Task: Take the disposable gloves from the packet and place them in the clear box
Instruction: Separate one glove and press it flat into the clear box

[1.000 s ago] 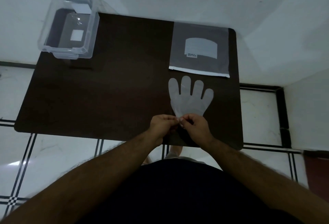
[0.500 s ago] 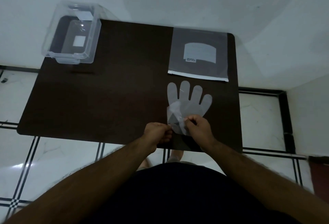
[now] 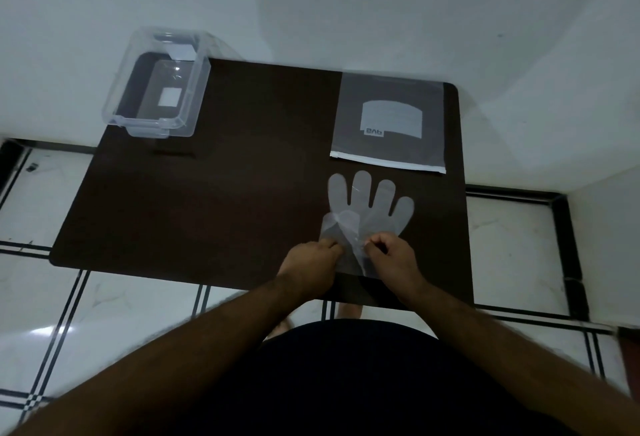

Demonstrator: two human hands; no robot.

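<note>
So far, the gloves (image 3: 370, 207) are out of the packet (image 3: 389, 124) and lie on the dark counter (image 3: 207, 210), just beside the packet's sealed edge. Nothing shows inside the clear box (image 3: 159, 85) at the far left corner, well apart from the gloves; the placing step is judged wholly undone.

Left hand (image 3: 308, 262) and right hand (image 3: 391, 257) each pinch the cuff end at the near edge, apparently peeling one layer from another; the film is too sheer to be sure.

Glove material: thin, translucent, greyish film, four fingers spread flat toward the packet, cuff crumpled and lifted between the hands.
</note>
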